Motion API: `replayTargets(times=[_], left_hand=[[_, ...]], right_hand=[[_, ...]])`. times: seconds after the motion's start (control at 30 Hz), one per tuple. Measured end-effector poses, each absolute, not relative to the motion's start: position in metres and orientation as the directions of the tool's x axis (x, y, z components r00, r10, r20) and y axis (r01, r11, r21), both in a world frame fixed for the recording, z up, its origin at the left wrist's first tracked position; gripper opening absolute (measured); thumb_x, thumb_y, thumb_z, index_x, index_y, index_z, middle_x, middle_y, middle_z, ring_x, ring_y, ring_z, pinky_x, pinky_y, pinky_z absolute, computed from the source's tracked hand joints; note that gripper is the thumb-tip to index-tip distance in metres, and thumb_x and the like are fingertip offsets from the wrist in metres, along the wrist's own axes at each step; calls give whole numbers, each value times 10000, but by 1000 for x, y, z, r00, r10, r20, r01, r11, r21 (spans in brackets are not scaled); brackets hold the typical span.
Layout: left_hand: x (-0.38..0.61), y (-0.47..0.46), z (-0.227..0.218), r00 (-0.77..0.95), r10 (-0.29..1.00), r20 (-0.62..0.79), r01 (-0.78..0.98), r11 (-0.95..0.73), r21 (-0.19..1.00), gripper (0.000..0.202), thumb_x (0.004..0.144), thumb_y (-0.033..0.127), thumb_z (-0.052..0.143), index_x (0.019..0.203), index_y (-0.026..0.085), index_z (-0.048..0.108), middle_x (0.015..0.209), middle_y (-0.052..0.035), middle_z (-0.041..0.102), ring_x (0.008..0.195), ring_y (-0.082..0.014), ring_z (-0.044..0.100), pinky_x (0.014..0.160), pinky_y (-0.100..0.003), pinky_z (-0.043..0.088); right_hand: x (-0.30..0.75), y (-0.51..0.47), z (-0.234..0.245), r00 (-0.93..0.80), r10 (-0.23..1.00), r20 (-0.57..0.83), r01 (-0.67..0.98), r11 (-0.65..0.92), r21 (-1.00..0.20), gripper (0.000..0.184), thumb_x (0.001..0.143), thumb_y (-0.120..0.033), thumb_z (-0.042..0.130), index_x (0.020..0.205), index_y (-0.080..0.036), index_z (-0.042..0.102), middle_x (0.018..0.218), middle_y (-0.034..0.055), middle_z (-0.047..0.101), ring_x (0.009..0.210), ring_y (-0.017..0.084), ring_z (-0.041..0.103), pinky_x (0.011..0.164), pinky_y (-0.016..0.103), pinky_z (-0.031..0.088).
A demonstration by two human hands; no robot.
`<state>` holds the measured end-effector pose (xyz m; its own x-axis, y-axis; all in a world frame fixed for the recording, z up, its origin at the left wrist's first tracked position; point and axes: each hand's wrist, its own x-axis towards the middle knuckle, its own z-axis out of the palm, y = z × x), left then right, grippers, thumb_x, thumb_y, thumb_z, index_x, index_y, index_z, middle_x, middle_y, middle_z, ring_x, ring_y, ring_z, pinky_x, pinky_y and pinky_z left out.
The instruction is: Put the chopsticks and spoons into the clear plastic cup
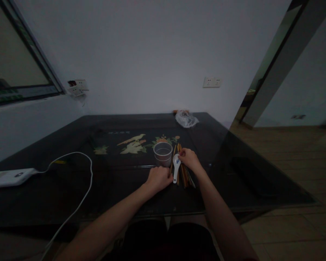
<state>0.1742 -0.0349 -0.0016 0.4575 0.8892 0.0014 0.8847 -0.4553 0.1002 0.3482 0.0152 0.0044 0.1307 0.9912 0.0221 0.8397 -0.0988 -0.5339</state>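
A white soup spoon (pixel 176 167) with a small blue mark in its bowl lies over a bundle of chopsticks (pixel 184 175), its handle toward me. My right hand (pixel 189 158) pinches the edge of the spoon's bowl from the right. Left of the spoon, my left hand (pixel 159 178) rests on the table with its fingers curled in and its thumb side by the spoon's handle. Whatever those fingers may hold is hidden. Just beyond that hand stands a clear plastic cup (pixel 163 152), upright. One chopstick lies between the cup and the spoon.
The dark table (pixel 119 177) has a bird-and-flower picture on its top. A crumpled clear plastic bag (pixel 186 119) lies at the back by the wall. On the left, a white power bank (pixel 12 177) trails a white cable (pixel 84 195) over the near edge.
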Motion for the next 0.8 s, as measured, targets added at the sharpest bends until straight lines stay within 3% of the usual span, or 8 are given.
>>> replayTargets(times=[0.37, 0.8], left_hand=[[174, -37, 5, 406, 913, 46, 887, -405, 222, 273, 849, 358, 426, 757, 211, 638, 739, -37, 690, 702, -191, 654, 612, -251, 400], [172, -36, 2, 420, 900, 115, 856, -435, 278, 259, 843, 361, 437, 711, 205, 595, 690, -13, 667, 638, -156, 615, 536, -238, 287]], right_hand=[[350, 18, -1, 144, 989, 11, 819, -114, -562, 112, 732, -240, 612, 807, -168, 654, 786, 62, 682, 728, 160, 633, 598, 215, 387], [334, 12, 2, 179, 984, 17, 876, -152, -457, 204, 791, -316, 531, 916, -240, 673, 947, 80, 700, 912, 241, 652, 689, 272, 435]])
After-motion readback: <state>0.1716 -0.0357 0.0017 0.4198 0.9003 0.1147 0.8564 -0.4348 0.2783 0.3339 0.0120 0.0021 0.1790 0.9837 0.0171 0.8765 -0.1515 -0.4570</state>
